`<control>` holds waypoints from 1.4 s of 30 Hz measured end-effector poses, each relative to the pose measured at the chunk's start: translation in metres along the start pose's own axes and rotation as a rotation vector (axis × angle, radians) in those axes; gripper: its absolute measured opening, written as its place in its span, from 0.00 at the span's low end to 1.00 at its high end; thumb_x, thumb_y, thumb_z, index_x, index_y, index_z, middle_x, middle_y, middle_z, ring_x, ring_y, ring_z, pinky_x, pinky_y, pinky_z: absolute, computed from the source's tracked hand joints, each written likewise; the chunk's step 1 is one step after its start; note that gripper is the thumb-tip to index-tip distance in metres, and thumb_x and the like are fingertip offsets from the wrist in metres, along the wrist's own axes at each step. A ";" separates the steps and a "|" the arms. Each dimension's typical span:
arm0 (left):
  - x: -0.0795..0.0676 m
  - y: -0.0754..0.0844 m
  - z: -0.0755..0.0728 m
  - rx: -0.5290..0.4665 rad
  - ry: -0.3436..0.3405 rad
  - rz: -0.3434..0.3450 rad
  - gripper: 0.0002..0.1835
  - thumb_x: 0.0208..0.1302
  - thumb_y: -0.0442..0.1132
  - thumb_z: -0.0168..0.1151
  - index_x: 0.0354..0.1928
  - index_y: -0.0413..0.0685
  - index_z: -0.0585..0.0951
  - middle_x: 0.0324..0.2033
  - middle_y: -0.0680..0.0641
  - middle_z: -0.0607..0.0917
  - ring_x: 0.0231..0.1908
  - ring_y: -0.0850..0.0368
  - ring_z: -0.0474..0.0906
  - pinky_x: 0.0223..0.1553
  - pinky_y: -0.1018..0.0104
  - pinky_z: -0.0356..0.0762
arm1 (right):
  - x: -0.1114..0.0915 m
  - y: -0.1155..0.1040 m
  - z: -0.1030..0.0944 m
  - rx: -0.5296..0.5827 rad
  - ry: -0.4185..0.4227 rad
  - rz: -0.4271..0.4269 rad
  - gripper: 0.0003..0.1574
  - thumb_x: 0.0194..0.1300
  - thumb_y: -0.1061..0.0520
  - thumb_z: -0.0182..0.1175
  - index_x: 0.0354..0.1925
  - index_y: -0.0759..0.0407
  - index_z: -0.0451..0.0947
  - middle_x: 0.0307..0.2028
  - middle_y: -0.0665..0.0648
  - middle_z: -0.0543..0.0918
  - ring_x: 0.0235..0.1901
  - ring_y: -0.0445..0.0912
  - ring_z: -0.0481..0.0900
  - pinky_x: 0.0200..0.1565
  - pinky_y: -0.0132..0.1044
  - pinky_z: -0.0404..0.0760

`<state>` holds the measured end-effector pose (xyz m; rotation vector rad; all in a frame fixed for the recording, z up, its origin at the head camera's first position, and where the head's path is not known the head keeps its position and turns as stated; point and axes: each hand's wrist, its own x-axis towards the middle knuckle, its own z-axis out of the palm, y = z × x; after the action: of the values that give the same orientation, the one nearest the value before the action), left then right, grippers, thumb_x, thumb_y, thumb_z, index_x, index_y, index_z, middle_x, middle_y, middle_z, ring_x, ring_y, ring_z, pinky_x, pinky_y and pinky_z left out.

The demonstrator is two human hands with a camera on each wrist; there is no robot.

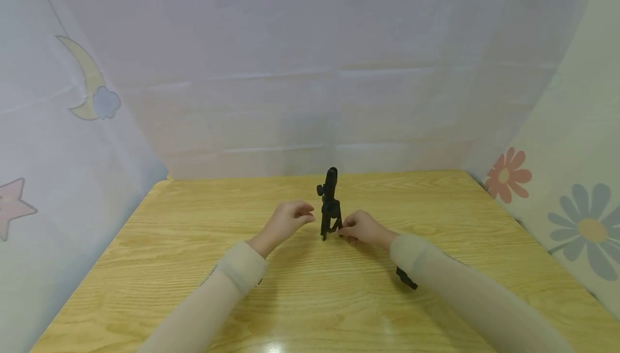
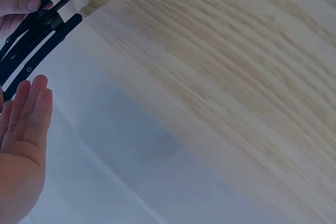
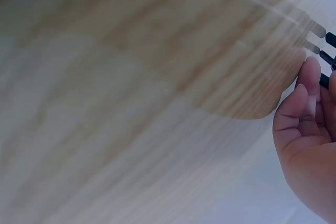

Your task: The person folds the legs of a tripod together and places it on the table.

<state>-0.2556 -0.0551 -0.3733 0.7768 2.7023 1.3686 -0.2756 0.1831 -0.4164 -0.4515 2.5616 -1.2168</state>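
Note:
A small black tripod stands upright near the middle of the wooden table, its short legs at the bottom and a knob on its left side. My right hand pinches the lower end of one leg between thumb and fingers. In the left wrist view, the slim legs of the tripod spread from a hinge. My left hand hovers just left of the tripod with fingers extended; whether any fingertip touches it, I cannot tell. The right wrist view shows only the dark leg ends beside my right hand.
On the wooden table, a black piece lies partly under my right sleeve. A tiny dark bit peeks out by the left sleeve. Behind the table hangs a pale sheet, with patterned sheets at both sides.

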 end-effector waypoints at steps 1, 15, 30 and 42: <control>0.000 0.001 0.000 0.000 0.000 -0.001 0.14 0.67 0.35 0.61 0.52 0.35 0.80 0.44 0.40 0.85 0.45 0.47 0.82 0.48 0.57 0.79 | -0.001 -0.001 0.000 0.001 0.002 -0.006 0.12 0.68 0.62 0.60 0.28 0.65 0.83 0.17 0.54 0.79 0.17 0.41 0.75 0.22 0.33 0.71; 0.002 0.010 0.010 0.024 0.004 0.044 0.10 0.66 0.34 0.63 0.46 0.36 0.83 0.40 0.42 0.85 0.42 0.48 0.82 0.45 0.59 0.80 | -0.011 -0.008 0.008 -0.006 0.006 -0.051 0.14 0.68 0.63 0.60 0.25 0.67 0.81 0.17 0.55 0.80 0.18 0.43 0.78 0.25 0.33 0.74; 0.006 0.009 0.015 0.022 0.066 -0.023 0.06 0.66 0.31 0.62 0.40 0.34 0.83 0.36 0.43 0.86 0.37 0.52 0.82 0.38 0.61 0.80 | -0.012 -0.013 0.012 0.075 -0.112 -0.111 0.08 0.67 0.64 0.61 0.35 0.70 0.83 0.25 0.56 0.83 0.20 0.42 0.78 0.28 0.35 0.80; 0.010 0.008 0.016 0.064 0.060 0.029 0.05 0.66 0.27 0.60 0.41 0.34 0.83 0.37 0.40 0.86 0.37 0.50 0.84 0.38 0.62 0.81 | 0.005 -0.008 0.001 0.047 -0.269 -0.070 0.06 0.66 0.64 0.62 0.37 0.67 0.83 0.25 0.53 0.83 0.22 0.42 0.80 0.31 0.36 0.82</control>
<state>-0.2574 -0.0345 -0.3754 0.7958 2.8040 1.3386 -0.2786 0.1756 -0.4114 -0.6523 2.3029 -1.1494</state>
